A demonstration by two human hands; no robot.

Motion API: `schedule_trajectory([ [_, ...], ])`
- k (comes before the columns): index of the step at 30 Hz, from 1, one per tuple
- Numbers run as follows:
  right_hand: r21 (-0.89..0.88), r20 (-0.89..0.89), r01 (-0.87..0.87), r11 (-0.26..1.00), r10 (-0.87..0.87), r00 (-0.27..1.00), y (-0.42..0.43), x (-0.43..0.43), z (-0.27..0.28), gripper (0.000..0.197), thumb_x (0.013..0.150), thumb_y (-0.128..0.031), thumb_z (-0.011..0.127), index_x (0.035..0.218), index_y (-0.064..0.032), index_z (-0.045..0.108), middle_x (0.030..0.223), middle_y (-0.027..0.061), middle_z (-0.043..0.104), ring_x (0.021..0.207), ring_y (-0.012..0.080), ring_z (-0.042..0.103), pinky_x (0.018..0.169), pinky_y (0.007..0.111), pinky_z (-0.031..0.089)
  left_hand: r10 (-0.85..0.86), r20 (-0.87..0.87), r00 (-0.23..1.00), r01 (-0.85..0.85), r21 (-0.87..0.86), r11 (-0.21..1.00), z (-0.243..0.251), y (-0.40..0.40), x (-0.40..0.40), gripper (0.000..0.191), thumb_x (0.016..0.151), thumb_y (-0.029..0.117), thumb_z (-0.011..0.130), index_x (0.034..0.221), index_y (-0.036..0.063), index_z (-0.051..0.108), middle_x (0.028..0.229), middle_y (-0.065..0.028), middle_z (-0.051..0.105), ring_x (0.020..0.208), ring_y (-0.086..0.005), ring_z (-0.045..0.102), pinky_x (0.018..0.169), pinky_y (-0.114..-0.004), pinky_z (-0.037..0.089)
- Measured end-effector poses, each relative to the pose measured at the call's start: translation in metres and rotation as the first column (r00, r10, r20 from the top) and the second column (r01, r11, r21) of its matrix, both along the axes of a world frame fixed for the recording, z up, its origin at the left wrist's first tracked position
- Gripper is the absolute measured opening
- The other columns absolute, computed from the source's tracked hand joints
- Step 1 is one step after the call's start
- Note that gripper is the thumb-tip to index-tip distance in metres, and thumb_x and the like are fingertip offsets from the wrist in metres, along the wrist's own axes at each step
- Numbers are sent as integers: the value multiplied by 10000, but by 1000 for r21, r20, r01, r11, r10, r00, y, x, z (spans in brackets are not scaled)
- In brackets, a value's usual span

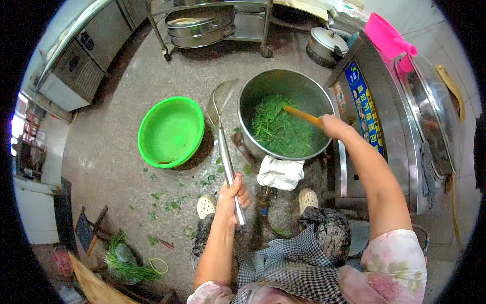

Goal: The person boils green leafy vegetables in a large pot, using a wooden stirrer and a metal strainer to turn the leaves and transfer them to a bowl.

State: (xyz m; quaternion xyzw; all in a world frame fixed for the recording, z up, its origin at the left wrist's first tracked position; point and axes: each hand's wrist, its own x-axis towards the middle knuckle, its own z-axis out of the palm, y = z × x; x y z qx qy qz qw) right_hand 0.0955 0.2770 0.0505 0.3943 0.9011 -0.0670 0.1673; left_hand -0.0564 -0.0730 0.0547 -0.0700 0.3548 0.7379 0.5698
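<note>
My left hand (pixel 234 193) grips the metal handle of a skimmer (pixel 226 155), whose wide round head is raised left of the pot. My right hand (pixel 334 127) is closed around a wooden stick (pixel 302 115). The stick's lower end reaches into leafy greens (pixel 277 125) in a deep stainless steel stockpot (pixel 248 133). Steam or cloudy liquid blurs the greens on the right side. A folded white cloth (pixel 281 173) lies against the pot's near side. To the left, a bright green plastic basin (pixel 171 129) stands beside the skimmer.
Scattered leaves (pixel 172 205) lie on the wet floor around my shoes. A steel stove or counter (pixel 395 125) runs along the right, with a pink plastic scoop (pixel 387 36) on it. A lidded pot (pixel 326 47) and a wheeled rack (pixel 250 26) stand ahead. Bundled greens (pixel 129 266) lie lower left.
</note>
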Motion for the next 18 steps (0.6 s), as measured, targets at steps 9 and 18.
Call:
schedule_trajectory([
  [9,-355,49,-446,822,493,869,-62,-16,65,299,810,-134,499,1097,-53,505,822,167,604,775,291,590,699,391,456,-15,135,991,-21,262,965,-6,10,-16,212,788,75,565,970,120,466,585,10,374,403,-69,350,346,-198,285],
  [18,-28,507,-323,946,292,811,-41,-10,144,198,730,-109,544,907,-87,631,812,151,621,753,283,608,648,386,483,-38,23,999,27,375,927,2,6,-13,292,769,91,582,1022,114,438,567,19,351,426,-78,354,368,-202,289],
])
